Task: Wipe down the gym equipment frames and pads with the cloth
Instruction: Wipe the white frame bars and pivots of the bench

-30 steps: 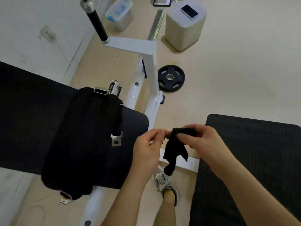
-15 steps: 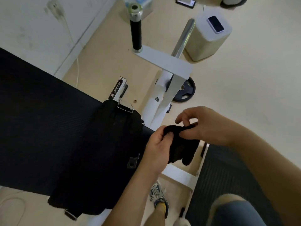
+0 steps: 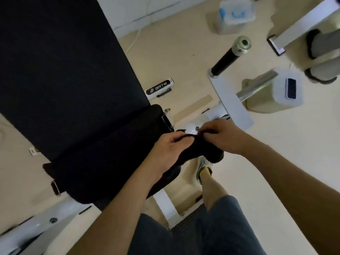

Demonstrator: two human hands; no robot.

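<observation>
From the head view, looking straight down past two bare forearms. Held up in the air just right of the big black pad: the cloth, black, bunched into a short roll and sagging at its free end. Left hand curled over the end nearer the pad, fingertips tucked into the fold; right hand pinching the end farther from the pad between thumb and bent fingers. Not yet laid on any surface, so judged to be a folding or regripping step ahead of wiping. Likely to handle as light, soft and limp, with no stiffness of its own and nothing fragile about it. Bound to flop and trail if taken by a corner, so better gathered into a flat wad under the palm, loose ends tucked in. Draped across the pad's near end, a padded black belt with metal buckles, apt to snag a dangling edge. Right of the pad, the white frame and a black-gripped handle, both smooth-looking and probably easy to slide over. Well beyond the pad's right side, a clear plastic tub on the floor.
</observation>
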